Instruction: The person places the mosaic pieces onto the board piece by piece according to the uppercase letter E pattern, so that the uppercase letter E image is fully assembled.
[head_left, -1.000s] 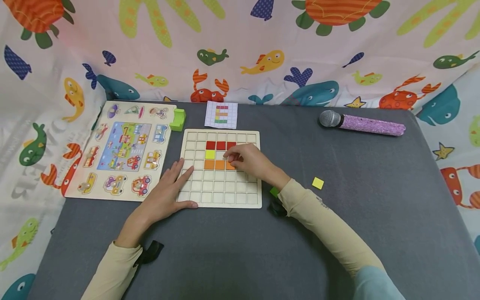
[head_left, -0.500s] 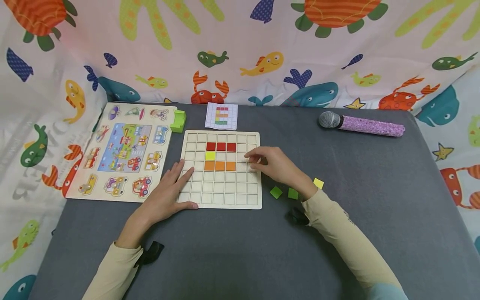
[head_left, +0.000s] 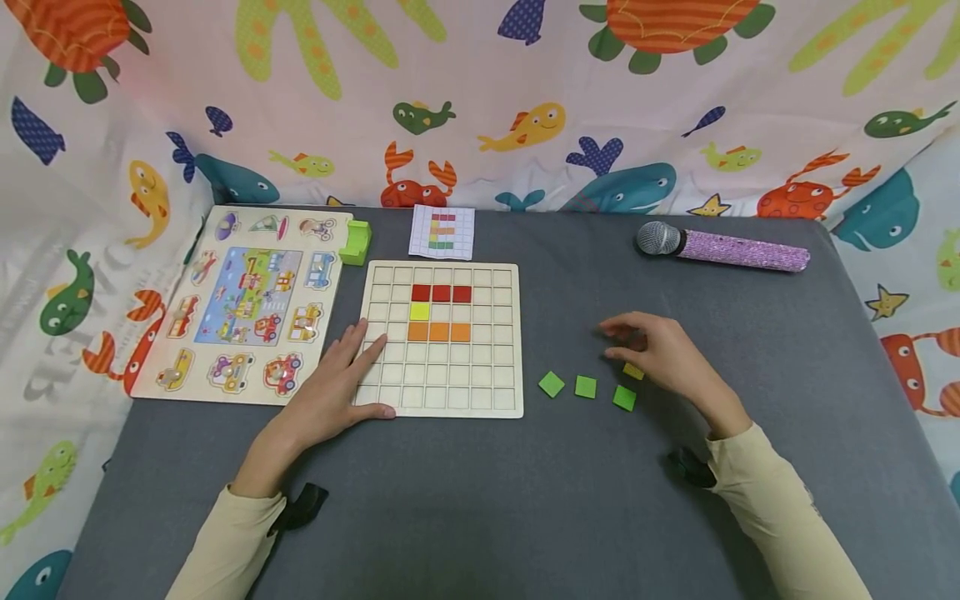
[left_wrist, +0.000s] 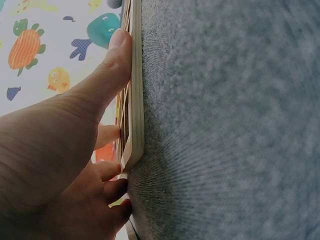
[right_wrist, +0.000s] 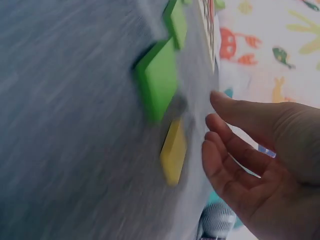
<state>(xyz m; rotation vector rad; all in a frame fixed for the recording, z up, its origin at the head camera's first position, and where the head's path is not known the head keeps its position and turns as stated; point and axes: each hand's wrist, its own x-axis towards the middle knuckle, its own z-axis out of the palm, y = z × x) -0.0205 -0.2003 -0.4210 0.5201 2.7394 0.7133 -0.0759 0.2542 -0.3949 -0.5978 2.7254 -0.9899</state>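
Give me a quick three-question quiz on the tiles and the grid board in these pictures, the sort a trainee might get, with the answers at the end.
1. How many green tiles lie on the table to the right of the grid board in the head view?
2. True or false: the right grip is holding a tile.
3. Which colour fills just one square of the grid board? A: red. B: yellow. C: orange.

Key
1. Three.
2. False; it is empty.
3. B; a single yellow tile sits there.
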